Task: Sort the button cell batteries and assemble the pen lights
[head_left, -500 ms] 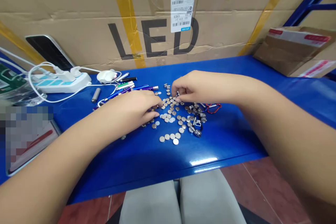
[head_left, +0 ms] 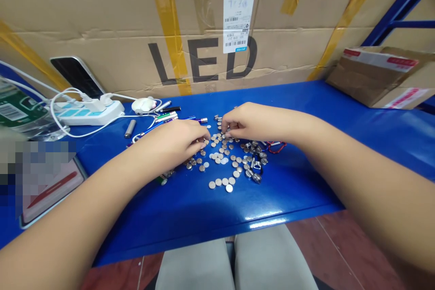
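Many small round silver button cells [head_left: 218, 182] lie scattered over the blue table. My left hand [head_left: 188, 138] rests low at the left side of the spread, thumb and fingers curled in close together; what they hold, if anything, is hidden. Opposite it, my right hand [head_left: 239, 122] reaches in from the right with bent fingers. Its thumb and fingertips pinch at a button cell [head_left: 227, 132] at the back of the spread. Just right of the cells is a heap of small metal clips [head_left: 253, 158]. Slim coloured penlights [head_left: 166, 117] lie partly behind my left hand.
A red carabiner [head_left: 277, 147] lies beyond the metal clips. At the left are a white power strip [head_left: 90, 115] with cables, a grey cylinder [head_left: 129, 128] and a tablet [head_left: 50, 186]. Large cardboard [head_left: 118, 22] walls the back; a smaller box [head_left: 377, 74] stands right.
The whole view has shifted slightly, so the table sits lower. Both hands stay over the button cells, with only small finger movements; a green-ended piece now shows below my left wrist.
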`<state>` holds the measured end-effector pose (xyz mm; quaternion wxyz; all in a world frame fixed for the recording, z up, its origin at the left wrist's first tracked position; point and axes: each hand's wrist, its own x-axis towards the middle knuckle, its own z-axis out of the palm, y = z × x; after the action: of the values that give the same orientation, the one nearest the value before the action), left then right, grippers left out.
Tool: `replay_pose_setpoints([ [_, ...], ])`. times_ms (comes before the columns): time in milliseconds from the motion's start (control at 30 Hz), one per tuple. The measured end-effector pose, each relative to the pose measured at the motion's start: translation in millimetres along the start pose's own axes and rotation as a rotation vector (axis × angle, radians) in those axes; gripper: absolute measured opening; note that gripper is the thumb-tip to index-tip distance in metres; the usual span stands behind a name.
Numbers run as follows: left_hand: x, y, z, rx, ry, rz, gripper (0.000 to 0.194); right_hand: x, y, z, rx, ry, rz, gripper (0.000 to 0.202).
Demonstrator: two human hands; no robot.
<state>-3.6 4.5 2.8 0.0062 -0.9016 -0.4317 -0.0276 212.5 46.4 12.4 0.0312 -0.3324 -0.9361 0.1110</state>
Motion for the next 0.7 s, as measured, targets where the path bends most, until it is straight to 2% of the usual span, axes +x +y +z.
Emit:
replay_pose_setpoints([
  [200, 1.2, 2.4, -3.9, -0.017, -0.033, -0.028, 0.026, 5.0, -1.7, 5.3, -0.012, -0.035, 0.038, 0.019],
  [433, -0.1, 1.2, -1.1, -0.038, -0.019, -0.007, 0.026, 7.8, 0.2, 10.3, 0.042, -0.037, 0.07, 0.021],
  [700, -0.1, 0.8, -0.2, -0.056, -0.016, -0.013, 0.026, 9.9, 2.2, 13.2, 0.04, -0.04, 0.026, 0.017],
])
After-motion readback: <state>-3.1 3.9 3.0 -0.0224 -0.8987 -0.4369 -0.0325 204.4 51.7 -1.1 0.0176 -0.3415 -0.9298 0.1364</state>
